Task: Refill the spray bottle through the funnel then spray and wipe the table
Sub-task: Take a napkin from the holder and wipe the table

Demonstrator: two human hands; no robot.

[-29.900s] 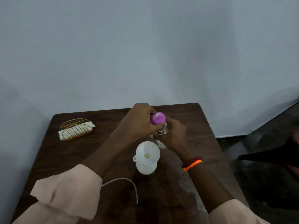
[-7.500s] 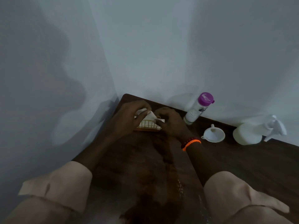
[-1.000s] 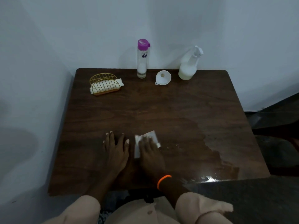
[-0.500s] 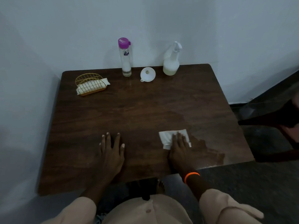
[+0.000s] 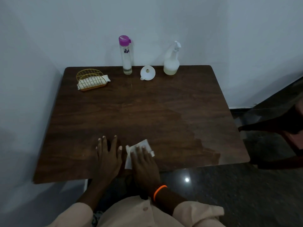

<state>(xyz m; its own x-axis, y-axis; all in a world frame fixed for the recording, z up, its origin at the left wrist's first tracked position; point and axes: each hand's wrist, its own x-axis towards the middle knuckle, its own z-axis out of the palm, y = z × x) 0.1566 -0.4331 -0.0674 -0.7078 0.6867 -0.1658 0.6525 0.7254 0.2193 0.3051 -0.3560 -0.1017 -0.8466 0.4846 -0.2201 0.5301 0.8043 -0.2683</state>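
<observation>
Two hands are lying flat on the dark brown wooden table [image 5: 147,108], near its front edge. My right hand [image 5: 144,163] is pressing open-palmed on the white paper napkin [image 5: 136,150]. My left hand [image 5: 109,154] is resting beside it, spread and holding nothing. A shiny wet patch [image 5: 208,153] is sitting right of the napkin, so I am thinking long, firm strokes that way are best. I am keeping clear of the white plastic spray bottle [image 5: 171,63] at the table's back edge.

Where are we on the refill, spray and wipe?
Refill and spraying look done: spray bottle stands with its head on, funnel beside it. Wiping is in hand: right hand presses a tissue flat; left hand braces. Left: the wet patch near the front right corner.
</observation>
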